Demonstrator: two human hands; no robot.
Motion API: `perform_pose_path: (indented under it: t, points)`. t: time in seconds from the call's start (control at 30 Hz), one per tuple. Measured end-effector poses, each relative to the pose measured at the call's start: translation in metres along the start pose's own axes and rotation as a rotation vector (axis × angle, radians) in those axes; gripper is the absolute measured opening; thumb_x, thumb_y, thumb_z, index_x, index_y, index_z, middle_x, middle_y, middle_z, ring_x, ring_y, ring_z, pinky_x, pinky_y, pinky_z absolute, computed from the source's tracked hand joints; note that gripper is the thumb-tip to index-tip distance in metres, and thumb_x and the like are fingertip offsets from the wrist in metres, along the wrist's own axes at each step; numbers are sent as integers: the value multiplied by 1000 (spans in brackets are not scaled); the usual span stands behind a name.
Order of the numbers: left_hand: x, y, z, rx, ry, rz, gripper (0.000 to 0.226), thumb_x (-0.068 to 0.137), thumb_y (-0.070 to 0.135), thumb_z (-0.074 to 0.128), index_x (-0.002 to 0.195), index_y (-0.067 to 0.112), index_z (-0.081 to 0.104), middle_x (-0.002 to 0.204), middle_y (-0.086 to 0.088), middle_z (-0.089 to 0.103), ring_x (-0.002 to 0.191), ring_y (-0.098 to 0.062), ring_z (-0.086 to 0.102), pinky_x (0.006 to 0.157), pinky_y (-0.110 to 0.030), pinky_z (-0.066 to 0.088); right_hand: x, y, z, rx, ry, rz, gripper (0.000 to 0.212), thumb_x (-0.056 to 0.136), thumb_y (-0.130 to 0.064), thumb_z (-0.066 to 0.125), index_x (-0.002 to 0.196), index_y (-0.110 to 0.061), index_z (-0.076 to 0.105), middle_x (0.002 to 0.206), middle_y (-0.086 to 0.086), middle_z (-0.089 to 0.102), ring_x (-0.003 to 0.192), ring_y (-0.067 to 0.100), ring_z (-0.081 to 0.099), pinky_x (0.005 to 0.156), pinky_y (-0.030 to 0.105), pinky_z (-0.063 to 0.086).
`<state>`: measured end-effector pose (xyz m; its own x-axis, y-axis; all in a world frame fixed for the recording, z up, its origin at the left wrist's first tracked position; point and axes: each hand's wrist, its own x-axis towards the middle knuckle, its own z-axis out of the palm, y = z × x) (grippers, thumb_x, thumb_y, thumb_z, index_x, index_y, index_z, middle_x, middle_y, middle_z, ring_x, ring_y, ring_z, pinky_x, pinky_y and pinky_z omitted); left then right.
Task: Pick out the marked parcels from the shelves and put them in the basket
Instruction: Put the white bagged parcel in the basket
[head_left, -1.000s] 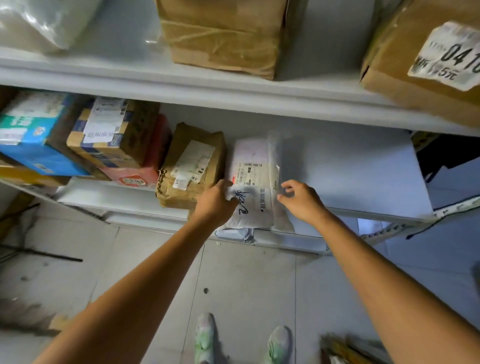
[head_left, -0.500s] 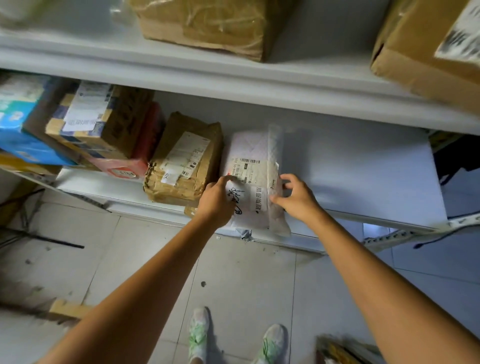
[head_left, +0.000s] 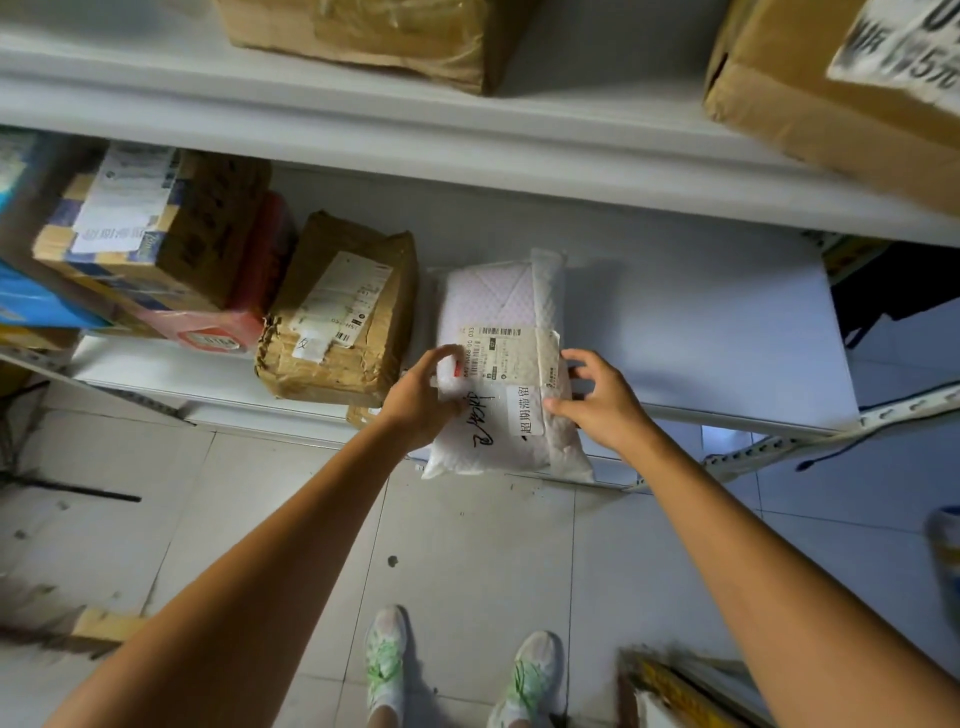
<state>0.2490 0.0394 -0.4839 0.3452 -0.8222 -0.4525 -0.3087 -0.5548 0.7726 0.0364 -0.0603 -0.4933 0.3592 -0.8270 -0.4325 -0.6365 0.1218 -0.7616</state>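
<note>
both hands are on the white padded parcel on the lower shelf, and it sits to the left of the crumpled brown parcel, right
Not quite. The head view shows the white padded parcel to the right of the crumpled brown parcel, not the left. The rest holds: the left hand and right hand both grip it at the front of the lower shelf.

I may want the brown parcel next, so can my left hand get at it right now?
Probably not yet: the left hand grips the white parcel. The brown parcel sits just beside it, front unblocked.
</note>
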Motion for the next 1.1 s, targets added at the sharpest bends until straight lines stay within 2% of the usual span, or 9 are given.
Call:
perform_pose_path:
  t: [0.2,0.3,0.43,0.5,0.57,0.67,0.8,0.97,1.1]
  points:
    - [-6,-4,5,-55,27,-7,71,79,-6,72,132,35,51,121,-5,51,104,-30,62,85,-48,59,-8,-2,4,7,7,-39,67,82,-11,77,139,-25,45,120,-8,51,108,16,57,82,28,46]
    - [-16,-6,9,-40,45,1,69,80,-5,72,132,35,51,120,-5,51,98,-26,61,81,-47,59,-18,-1,6,7,13,-56,67,81,-6,77,137,-22,44,118,-8,51,107,13,54,79,23,45]
    - [-35,-6,13,16,69,23,65,82,-1,72,133,34,51,115,0,52,81,-16,58,60,-30,55,-36,4,5,-6,28,-66,64,82,-4,75,136,-21,43,117,-10,49,104,11,52,65,12,42]
    - [-43,-2,13,50,70,37,66,82,0,72,134,35,50,113,1,51,77,-13,55,59,-28,52,-46,3,4,-20,46,-72,64,83,-5,75,136,-21,43,118,-11,48,104,11,51,63,11,39]
    - [-49,4,11,41,44,49,66,81,-1,73,133,34,51,115,-2,53,78,-13,56,65,-35,57,-55,2,1,-25,65,-72,65,83,-6,75,137,-22,43,119,-11,48,104,12,51,63,11,39]
    - [-55,13,4,23,8,74,67,79,-4,73,130,34,52,117,-6,54,94,-28,61,78,-51,59,-68,-4,-3,-6,99,-66,66,82,-7,76,137,-24,42,121,-9,49,106,13,51,65,14,42]
    - [-59,18,-6,52,-45,129,70,77,-3,75,130,35,51,115,-6,55,95,-31,62,78,-51,59,-90,-12,0,12,180,-60,68,83,-7,75,139,-24,41,123,-8,49,108,14,51,65,12,41]
    - [-64,30,-16,72,-220,217,72,78,-5,75,126,41,49,121,-11,53,92,-29,64,69,-47,61,-131,-19,6,38,334,-8,72,82,-6,76,142,-21,40,137,1,52,112,16,56,64,5,38]
    - [-73,41,-17,117,-352,283,76,78,-6,75,123,49,49,121,-12,55,95,-29,64,72,-45,62,-175,-20,15,118,457,56,72,81,-5,76,143,-19,40,135,4,52,110,18,56,84,22,46]
